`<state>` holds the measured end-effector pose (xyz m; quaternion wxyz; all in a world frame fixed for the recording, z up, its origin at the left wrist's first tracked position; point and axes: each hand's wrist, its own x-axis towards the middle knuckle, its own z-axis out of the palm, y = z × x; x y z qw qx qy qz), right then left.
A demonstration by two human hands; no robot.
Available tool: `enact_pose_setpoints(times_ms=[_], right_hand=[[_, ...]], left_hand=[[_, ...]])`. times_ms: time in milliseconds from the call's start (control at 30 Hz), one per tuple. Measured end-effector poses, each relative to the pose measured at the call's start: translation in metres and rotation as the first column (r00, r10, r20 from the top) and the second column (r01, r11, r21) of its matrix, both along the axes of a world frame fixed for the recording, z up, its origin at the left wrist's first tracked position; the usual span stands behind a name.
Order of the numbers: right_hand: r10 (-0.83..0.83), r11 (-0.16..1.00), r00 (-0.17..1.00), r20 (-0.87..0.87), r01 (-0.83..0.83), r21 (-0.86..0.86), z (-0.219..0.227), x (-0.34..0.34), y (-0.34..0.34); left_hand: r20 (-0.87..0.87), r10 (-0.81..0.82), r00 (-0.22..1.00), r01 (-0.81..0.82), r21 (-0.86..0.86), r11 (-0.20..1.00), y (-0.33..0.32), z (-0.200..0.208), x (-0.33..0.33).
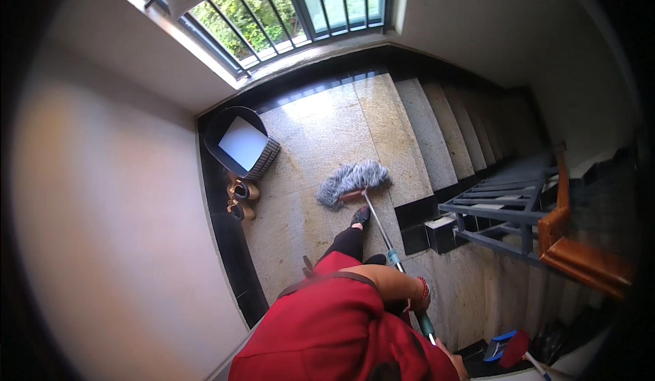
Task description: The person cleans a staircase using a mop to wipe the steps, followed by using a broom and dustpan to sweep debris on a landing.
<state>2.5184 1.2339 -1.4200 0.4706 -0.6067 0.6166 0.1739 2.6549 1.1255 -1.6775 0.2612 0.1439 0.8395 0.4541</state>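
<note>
A mop with a fluffy grey-and-white head [358, 175] lies against the landing floor, ahead of my feet. Its thin metal pole [379, 225] slants down to the right toward my body and has green grip sections. My left hand [421, 300], with a red beaded bracelet at the wrist, is closed around the pole near the lower green grip. Close to the pole's near end is my right hand [452, 362], curled at the handle and partly hidden by my red clothing. One dark shoe [361, 216] of mine stands just behind the mop head.
A dark basket [271, 157] with a white sheet-like thing inside stands by the left wall, beside brown shoes [240, 209]. Stairs [437, 132] rise at the right. A metal railing [501, 217] with a wooden handrail [556, 234] borders them. A blue dustpan [500, 346] lies lower right.
</note>
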Motion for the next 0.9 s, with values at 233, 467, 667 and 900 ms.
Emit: enact_pose_setpoints(times_ms=[233, 467, 667, 900], right_hand=[[0.100, 0.994, 0.992, 0.077, -0.103, 0.034, -0.054, 0.145, -0.212], [0.256, 0.967, 0.951, 0.173, -0.248, -0.065, -0.140, 0.350, -0.427], [0.253, 0.964, 0.962, 0.100, -0.243, -0.104, -0.086, 0.345, -0.546], [-0.010, 0.999, 0.996, -0.087, 0.006, -0.042, -0.022, 0.303, -0.588]], left_hand=[[0.047, 0.758, 0.651, -0.707, -0.328, 0.627, -0.196, -0.008, 0.201], [-0.253, 0.908, -0.334, -0.857, -0.320, -0.404, -0.336, -0.052, 0.408], [-0.417, 0.888, -0.196, -0.857, -0.368, -0.362, -0.442, -0.053, 0.398], [-0.327, 0.944, 0.037, -0.925, -0.370, -0.092, -0.528, -0.023, 0.298]])
